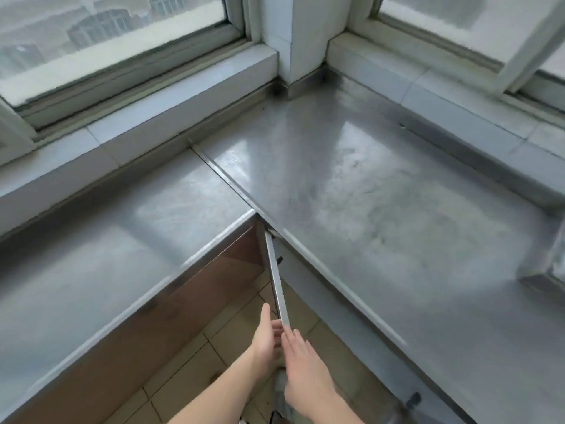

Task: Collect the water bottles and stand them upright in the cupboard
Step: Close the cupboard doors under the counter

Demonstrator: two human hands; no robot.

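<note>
cupboard door (pixel 276 283) under counter (pixel 367 191) corner | windows (pixel 107 35) behind counter

Both bare forearms reach forward from the bottom edge, converging. The left hand (pixel 265 335) has its fingers straight, pointing up. The right hand (pixel 301 361) lies just beside it, palm down, fingers extended and slightly spread.
</note>
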